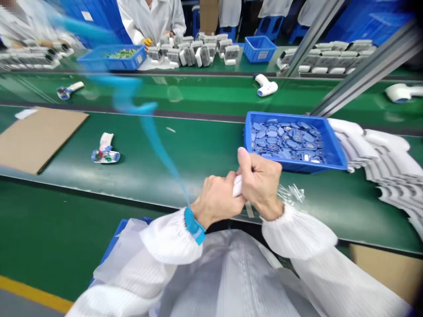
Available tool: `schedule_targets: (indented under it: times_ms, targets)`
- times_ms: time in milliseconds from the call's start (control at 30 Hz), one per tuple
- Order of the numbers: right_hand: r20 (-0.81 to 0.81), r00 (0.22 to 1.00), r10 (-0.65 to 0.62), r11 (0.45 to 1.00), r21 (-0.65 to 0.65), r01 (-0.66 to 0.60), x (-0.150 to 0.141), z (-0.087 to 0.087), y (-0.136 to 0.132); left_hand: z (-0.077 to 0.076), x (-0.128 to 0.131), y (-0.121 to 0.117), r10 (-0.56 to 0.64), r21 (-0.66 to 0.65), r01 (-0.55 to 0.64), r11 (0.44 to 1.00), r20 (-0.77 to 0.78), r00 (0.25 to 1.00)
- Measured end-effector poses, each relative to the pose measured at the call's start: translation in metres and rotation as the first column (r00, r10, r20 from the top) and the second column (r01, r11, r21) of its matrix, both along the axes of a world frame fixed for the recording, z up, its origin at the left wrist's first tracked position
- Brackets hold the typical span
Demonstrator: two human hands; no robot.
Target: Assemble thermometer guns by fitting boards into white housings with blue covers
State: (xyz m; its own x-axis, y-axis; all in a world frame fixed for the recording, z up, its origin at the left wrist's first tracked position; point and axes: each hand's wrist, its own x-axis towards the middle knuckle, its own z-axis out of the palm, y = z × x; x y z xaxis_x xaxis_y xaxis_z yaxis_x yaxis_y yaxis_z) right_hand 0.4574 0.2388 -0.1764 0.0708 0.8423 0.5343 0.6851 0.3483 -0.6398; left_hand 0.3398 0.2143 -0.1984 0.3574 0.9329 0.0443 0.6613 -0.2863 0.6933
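My left hand [216, 198], with a blue wrist strap [194, 224] at its cuff, is closed around a white plastic part [237, 186]. From the other side my right hand [260, 181] grips the same part, its thumb pointing up. Most of the part is hidden by my fingers, so its full shape cannot be seen. Just beyond my right hand stands a blue bin [297, 166] of small blue plastic pieces [272, 134]. To the left, an open thermometer-gun half shell [106, 154] with wires inside lies on the green bench [158, 176].
Stacked white shells [393, 163] line the right side. Clear plastic scraps [292, 193] lie by my right wrist. Cardboard [39, 136] covers the left bench. A green conveyor [198, 94] carries white thermometer guns [266, 86]. Across it sits a co-worker [153, 20]. A metal post [357, 72] slants at right.
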Motion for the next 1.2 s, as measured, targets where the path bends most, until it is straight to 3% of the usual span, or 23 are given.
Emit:
schedule_targets:
  times_ms: [167,300,400,467,567,667,733,867,967,1067,1200]
  targets:
    - [0.129,0.989,0.076,0.997,0.005,-0.077,0.010,0.006,-0.003,0.002,0.001,0.000,-0.004,-0.116,0.031,0.993,0.228,0.974]
    - [0.285,0.954,0.098,0.992,0.047,-0.116,0.005,0.006,-0.001,0.001,0.006,0.002,-0.028,-0.004,0.028,1.000,0.021,0.999]
    - [0.217,0.976,0.026,0.993,0.106,-0.050,0.003,0.003,0.002,0.002,0.007,0.008,-0.035,0.069,0.042,0.997,-0.100,0.994]
    - [0.106,0.993,-0.046,0.992,0.118,0.034,0.006,0.004,0.001,0.002,0.005,0.010,-0.078,0.063,0.078,0.995,0.007,0.997]
    - [-0.025,0.987,-0.157,0.986,0.057,0.158,0.016,0.008,-0.004,0.000,0.002,0.009,-0.054,-0.033,0.067,0.997,0.306,0.950]
    - [0.016,0.997,-0.076,0.996,-0.033,0.077,0.023,0.010,-0.005,-0.003,0.002,0.006,0.004,-0.087,0.035,0.996,0.411,0.912]
    - [0.067,0.998,-0.019,0.998,-0.056,0.023,0.022,0.007,-0.005,-0.006,0.007,0.005,0.001,-0.041,0.014,0.999,0.341,0.940]
    - [0.094,0.991,-0.096,0.995,-0.023,0.099,0.014,0.002,-0.005,-0.007,0.013,0.002,0.029,0.090,-0.046,0.995,0.180,0.983]
    - [0.169,0.983,0.077,0.981,-0.189,-0.044,0.028,0.010,0.005,-0.001,-0.003,-0.002,0.046,0.024,-0.052,0.998,0.199,0.979]
    - [0.226,0.962,0.152,0.952,-0.294,-0.082,0.066,0.023,0.035,0.008,-0.039,0.000,0.081,-0.039,-0.076,0.996,0.175,0.981]
    - [0.454,0.868,0.200,0.936,-0.351,-0.032,0.107,0.022,0.096,0.012,-0.074,0.013,0.152,0.161,-0.140,0.977,-0.065,0.986]
